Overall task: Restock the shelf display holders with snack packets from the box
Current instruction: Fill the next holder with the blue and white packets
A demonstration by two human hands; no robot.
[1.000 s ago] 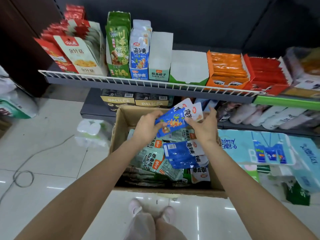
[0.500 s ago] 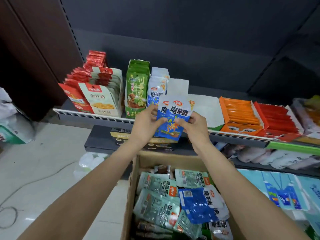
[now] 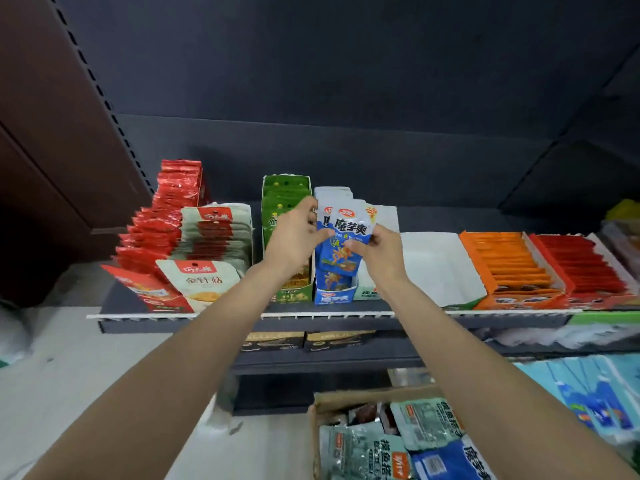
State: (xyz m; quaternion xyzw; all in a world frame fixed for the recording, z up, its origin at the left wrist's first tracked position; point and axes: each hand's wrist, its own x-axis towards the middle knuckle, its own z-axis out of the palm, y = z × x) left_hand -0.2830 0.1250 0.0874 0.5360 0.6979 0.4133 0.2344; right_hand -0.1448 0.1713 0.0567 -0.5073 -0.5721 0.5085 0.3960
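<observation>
packets [image 3: 346, 237] now higher, upright lengthwise

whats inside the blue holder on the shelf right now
The blue holder already has matching blue packets standing in it, visible low at its front. Both hands, left hand and right hand, hold more blue packets over it, covering the holder's middle.

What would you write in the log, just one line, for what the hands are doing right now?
step: loading blue holder | left hand: holds blue packets | right hand: holds same packets | packets: above holder, not yet in | box: more packets
</observation>
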